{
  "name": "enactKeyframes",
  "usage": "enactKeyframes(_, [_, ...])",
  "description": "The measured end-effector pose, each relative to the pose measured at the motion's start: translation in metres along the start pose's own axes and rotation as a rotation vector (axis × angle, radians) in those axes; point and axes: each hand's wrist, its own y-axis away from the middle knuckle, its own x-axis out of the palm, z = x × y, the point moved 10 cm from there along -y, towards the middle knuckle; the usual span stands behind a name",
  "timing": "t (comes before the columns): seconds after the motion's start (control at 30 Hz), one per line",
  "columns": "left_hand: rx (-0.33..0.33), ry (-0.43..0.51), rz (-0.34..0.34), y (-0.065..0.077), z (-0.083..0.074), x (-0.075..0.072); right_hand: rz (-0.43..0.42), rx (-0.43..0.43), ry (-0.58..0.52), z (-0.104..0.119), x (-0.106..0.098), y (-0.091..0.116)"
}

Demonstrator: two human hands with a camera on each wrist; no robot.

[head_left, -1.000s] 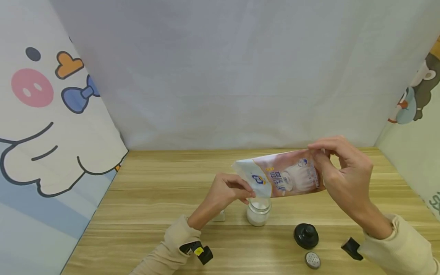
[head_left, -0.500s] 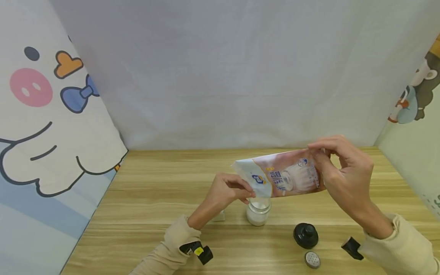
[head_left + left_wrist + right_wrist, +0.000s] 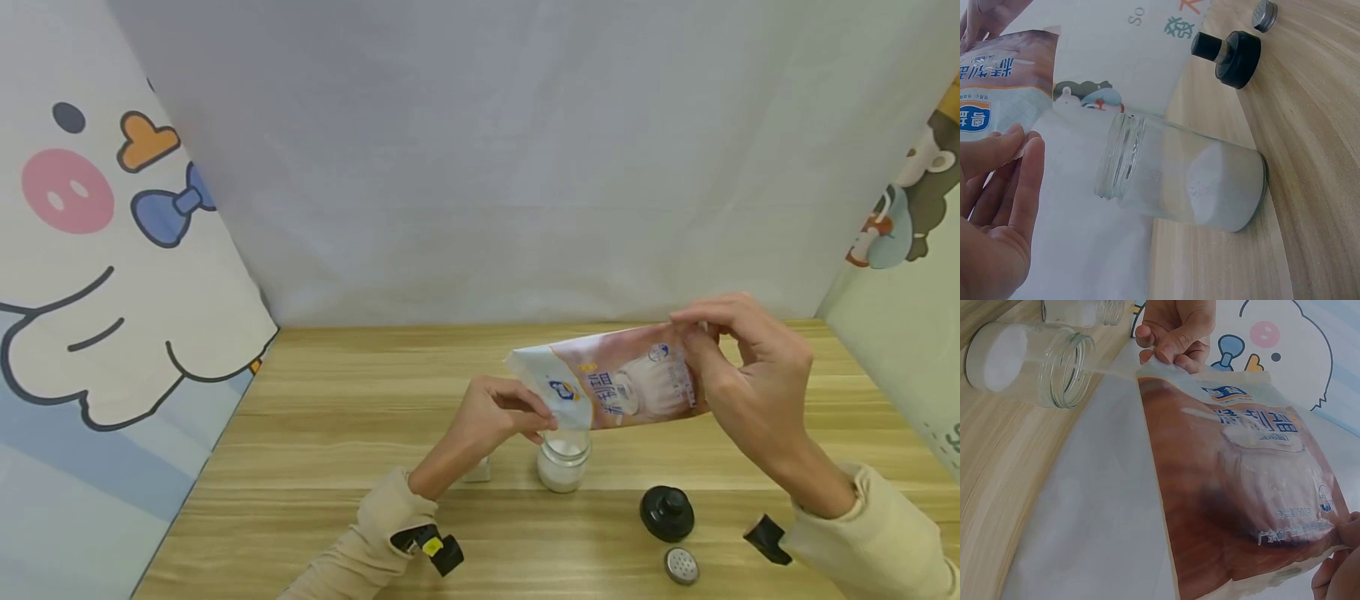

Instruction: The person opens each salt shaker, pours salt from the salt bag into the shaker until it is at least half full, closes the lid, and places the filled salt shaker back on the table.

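Note:
A pink and pale blue bag of salt (image 3: 637,379) is held tilted over an open glass jar (image 3: 564,462). My left hand (image 3: 498,421) pinches the bag's lower corner by its open end, just above the jar mouth. With thumb and fingers, my right hand (image 3: 750,375) grips the raised bottom end. White salt (image 3: 1225,187) lies heaped in the jar in the left wrist view. A faint white stream (image 3: 1110,372) runs from the bag's corner into the jar mouth in the right wrist view. The jar stands upright on the table.
Right of the jar lie a black lid with a raised knob (image 3: 667,512) and a round perforated metal cap (image 3: 682,566). A second glass jar (image 3: 1079,311) with white contents stands beyond, mostly hidden by my left wrist in the head view. A grey curtain (image 3: 480,208) backs the wooden table (image 3: 337,417).
The hands and bag hold nearly the same pose throughout. The jar, lid and cap stay in place.

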Motion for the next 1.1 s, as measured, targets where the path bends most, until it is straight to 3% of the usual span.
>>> enactKeyframes(1.1, [0.007,0.013,0.005,0.000,-0.004,0.000,-0.014,-0.025,-0.010,0.011,0.001,-0.004])
